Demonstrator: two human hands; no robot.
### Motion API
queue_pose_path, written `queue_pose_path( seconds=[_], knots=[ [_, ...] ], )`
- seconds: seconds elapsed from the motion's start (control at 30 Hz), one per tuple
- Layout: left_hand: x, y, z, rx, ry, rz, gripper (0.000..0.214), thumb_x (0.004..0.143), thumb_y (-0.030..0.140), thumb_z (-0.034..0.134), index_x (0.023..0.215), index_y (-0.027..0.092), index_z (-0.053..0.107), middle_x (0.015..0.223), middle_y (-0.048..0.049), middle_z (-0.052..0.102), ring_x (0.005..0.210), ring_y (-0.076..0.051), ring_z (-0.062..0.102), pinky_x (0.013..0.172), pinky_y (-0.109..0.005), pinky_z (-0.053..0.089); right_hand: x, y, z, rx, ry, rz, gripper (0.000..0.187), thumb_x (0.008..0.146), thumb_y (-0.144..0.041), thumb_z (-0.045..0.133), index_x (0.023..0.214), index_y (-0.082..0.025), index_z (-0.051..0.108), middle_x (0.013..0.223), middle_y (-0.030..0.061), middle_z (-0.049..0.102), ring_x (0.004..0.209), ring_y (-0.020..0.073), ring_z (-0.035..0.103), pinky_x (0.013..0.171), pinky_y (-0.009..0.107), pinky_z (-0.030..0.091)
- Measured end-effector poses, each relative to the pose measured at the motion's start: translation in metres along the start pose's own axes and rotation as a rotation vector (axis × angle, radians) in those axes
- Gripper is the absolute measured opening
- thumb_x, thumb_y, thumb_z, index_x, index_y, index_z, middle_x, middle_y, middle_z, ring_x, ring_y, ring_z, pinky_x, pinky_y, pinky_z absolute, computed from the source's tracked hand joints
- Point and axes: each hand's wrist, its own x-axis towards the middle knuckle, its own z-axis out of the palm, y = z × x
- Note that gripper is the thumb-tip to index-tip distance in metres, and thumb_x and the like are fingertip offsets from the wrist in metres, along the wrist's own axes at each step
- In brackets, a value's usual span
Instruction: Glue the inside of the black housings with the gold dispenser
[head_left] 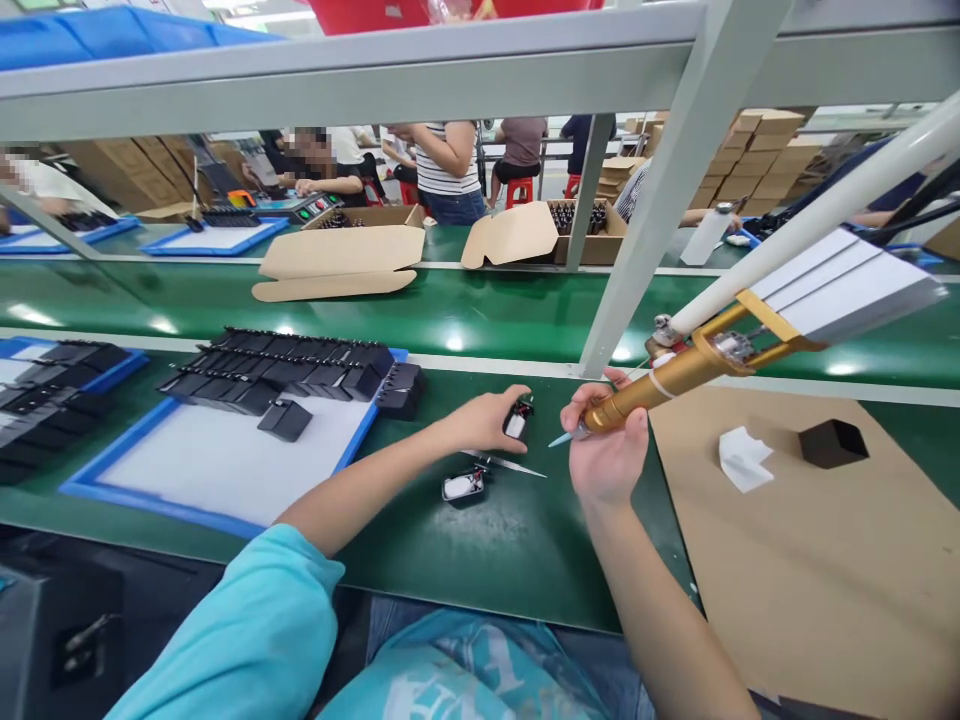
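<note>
My left hand (491, 420) is closed around a small black housing with a white part (516, 425) inside, raised a little over the green table. My right hand (606, 460) grips a gold dispensing gun (660, 385), whose pale blue nozzle (559, 440) points left toward that housing, a small gap between them. Below my left hand, a second black housing with a white insert (463, 487) lies open side up on the table. A thin pointed metal tool, perhaps tweezers (517, 466), lies just behind it.
Rows of black housings (277, 362) stand on a blue-rimmed tray (210, 470) to the left. On the right, brown cardboard (810, 540) carries a white paper scrap (744, 458) and a black box-shaped piece (832, 443). A metal post (660, 180) rises behind my hands; people work beyond the green conveyor (450, 320).
</note>
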Motion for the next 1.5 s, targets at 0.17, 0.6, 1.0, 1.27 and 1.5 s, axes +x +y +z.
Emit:
queue_pose_path(
  seconds=[0.17,0.6,1.0,1.27,1.5],
  knots=[
    [-0.028,-0.006,0.004,-0.205,0.032,-0.040,0.096,0.071,0.046,0.077,0.150,0.022,0.028,0.134,-0.0173,0.057,0.111,-0.030,0.063,0.088,-0.042,0.052,-0.002,0.000,0.001,-0.023,-0.015,-0.001,0.040,0.084,-0.056,0.048,0.109,-0.025,0.054,0.079,-0.0015,0.060,0.053,0.0106,0.051,0.055,0.028,0.037],
    [-0.079,-0.036,0.048,-0.877,0.045,0.011,0.052,0.091,0.061,0.046,0.106,0.017,0.069,0.107,-0.0131,0.073,0.110,-0.027,0.066,0.102,-0.044,0.046,-0.007,-0.002,0.006,-0.040,-0.038,0.018,0.041,0.083,-0.058,0.048,0.108,-0.026,0.055,0.076,-0.0021,0.059,0.052,0.0112,0.050,0.055,0.029,0.038],
    [-0.111,-0.014,0.044,-0.101,0.401,0.102,0.023,0.090,0.041,0.060,0.101,0.023,0.069,0.092,-0.0060,0.073,0.089,-0.020,0.064,0.084,-0.035,0.052,-0.007,-0.002,0.006,-0.051,-0.051,0.009,0.040,0.084,-0.057,0.048,0.108,-0.026,0.054,0.075,-0.0022,0.059,0.051,0.0111,0.050,0.054,0.030,0.039],
    [-0.116,-0.004,0.075,-0.163,0.636,-0.115,0.018,0.088,0.037,0.064,0.096,0.022,0.066,0.103,-0.0061,0.073,0.097,-0.021,0.069,0.088,-0.035,0.054,-0.008,-0.002,0.007,-0.048,-0.056,0.018,0.040,0.083,-0.057,0.049,0.108,-0.026,0.054,0.075,-0.0025,0.060,0.051,0.0110,0.050,0.054,0.030,0.039],
    [-0.121,-0.001,0.086,-0.056,0.676,-0.198,0.019,0.091,0.038,0.060,0.102,0.024,0.067,0.106,-0.0038,0.074,0.097,-0.021,0.069,0.089,-0.035,0.053,-0.010,-0.003,0.007,-0.015,-0.063,0.016,0.038,0.084,-0.055,0.050,0.107,-0.025,0.056,0.075,-0.0022,0.061,0.052,0.0107,0.051,0.055,0.030,0.040]
  ],
)
